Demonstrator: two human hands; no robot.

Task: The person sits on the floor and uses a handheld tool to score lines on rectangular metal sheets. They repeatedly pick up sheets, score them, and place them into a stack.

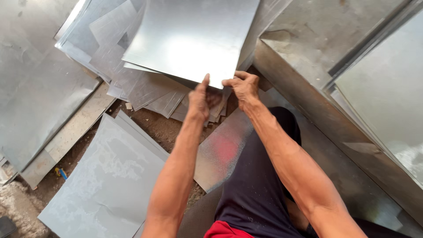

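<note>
A shiny metal sheet (189,39) lies tilted on top of a pile of similar sheets, its near corner pointing toward me. My left hand (200,99) pinches that corner's edge from the left, thumb up. Just to the right, my right hand (243,88) grips the same near edge with curled fingers. Both forearms reach forward over my dark trousers (253,185).
A stack of several metal sheets (110,66) fans out beneath. A large sheet (105,180) lies on the dirt ground at lower left, another (39,97) at far left. A long metal beam (335,132) runs diagonally on the right, with more sheets (387,101) beyond.
</note>
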